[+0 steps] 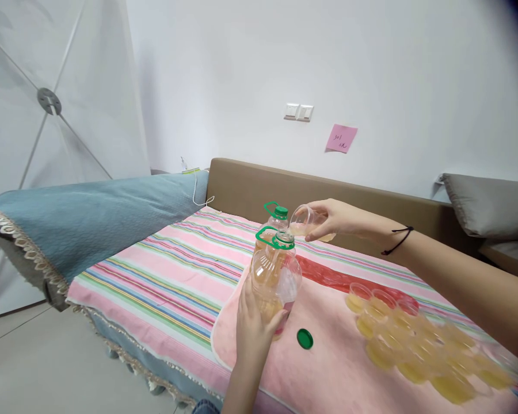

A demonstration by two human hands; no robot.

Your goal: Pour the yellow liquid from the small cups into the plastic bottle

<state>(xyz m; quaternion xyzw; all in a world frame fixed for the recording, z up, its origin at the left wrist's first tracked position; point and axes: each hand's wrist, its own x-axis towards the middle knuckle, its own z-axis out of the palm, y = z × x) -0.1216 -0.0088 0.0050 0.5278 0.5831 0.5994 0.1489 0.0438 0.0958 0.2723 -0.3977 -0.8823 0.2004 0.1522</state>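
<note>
My left hand is wrapped round the lower part of a clear plastic bottle with a green handle ring and an uncapped mouth. Yellowish liquid shows inside it. In my right hand is a clear plastic cup, tipped sideways with its rim at the bottle's mouth and pale yellow liquid in it. Close behind stands a second bottle with a green cap, largely hidden by the first. A loose green cap lies on the pink mat, right of the bottle.
Several clear cups of yellow liquid stand grouped at the right, below my right forearm. A red plastic wrapper lies behind the mat. Striped cloth covers the couch, which has a brown backrest and grey cushion.
</note>
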